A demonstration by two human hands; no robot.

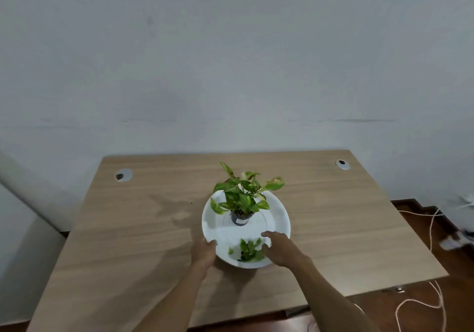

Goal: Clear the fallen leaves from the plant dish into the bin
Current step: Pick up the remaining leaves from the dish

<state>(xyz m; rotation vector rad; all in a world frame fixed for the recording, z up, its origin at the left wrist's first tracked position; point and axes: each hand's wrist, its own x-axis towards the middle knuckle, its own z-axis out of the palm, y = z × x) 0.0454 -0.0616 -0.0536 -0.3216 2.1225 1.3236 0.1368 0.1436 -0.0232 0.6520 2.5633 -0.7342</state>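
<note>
A white round dish (278,219) sits on the wooden table (128,229). A small potted plant (242,198) in a dark pot stands in its middle. Several loose green leaves (247,251) lie heaped at the near edge of the dish. My left hand (205,253) grips the dish's near left rim, thumb over the edge. My right hand (278,248) rests on the dish right beside the leaf heap, fingers curled against the leaves; whether it holds any is unclear. No bin is in view.
Two round cable holes (123,175) (343,164) mark the table's far corners. A damp-looking stain (166,208) lies left of the dish. Cables (433,231) trail over the dark wooden floor at the right. A pale wall stands behind the table.
</note>
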